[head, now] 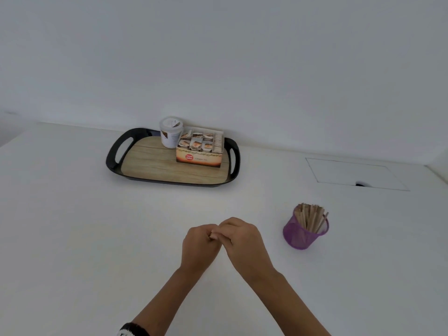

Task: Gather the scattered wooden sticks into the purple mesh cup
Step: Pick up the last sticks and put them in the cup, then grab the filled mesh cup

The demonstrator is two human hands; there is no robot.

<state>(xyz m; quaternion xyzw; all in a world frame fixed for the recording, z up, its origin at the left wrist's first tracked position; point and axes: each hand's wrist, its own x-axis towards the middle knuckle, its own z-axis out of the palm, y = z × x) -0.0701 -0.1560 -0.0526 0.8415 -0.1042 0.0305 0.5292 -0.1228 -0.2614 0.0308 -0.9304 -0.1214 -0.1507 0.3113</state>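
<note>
Fingers [213, 235] of both hands curl together, seemingly empty; you can't tell. Wooden sticks [311, 218] in the purple mesh cup [300, 236] look light, stiff: pinch them mid-length.

One head-worn wide-angle view looks forward and down across a white table [72, 214] toward the wall [218, 57] (verticals bowed by the lens), with both forearms entering from the bottom edge, close below.
</note>
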